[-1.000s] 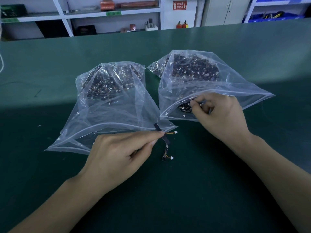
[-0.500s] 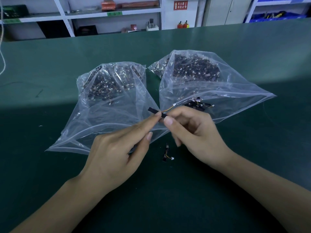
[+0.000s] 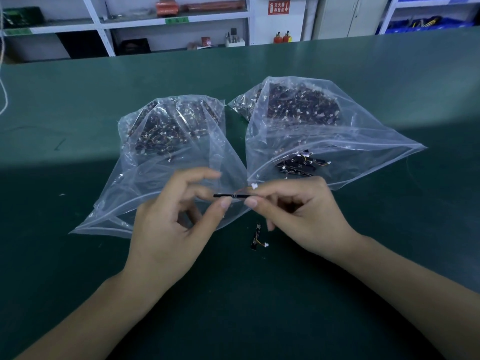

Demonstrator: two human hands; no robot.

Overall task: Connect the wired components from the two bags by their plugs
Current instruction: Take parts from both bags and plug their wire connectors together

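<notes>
1. Left bag (image 3: 166,152) lies open on the green table (image 3: 78,100), full of light wired parts.
2. Left hand (image 3: 179,224) and right hand (image 3: 298,216) pinch a thin black strip (image 3: 233,195); take its stiff ends, since its wires and white plug (image 3: 254,186) look fragile.
3. Right bag (image 3: 324,141) lies open, just beside.

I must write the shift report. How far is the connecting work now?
Done: one wired piece lies on the mat, whether joined I cannot tell. In hand: the left hand and right hand hold a black strip. Left: the left bag and right bag look full.
</notes>
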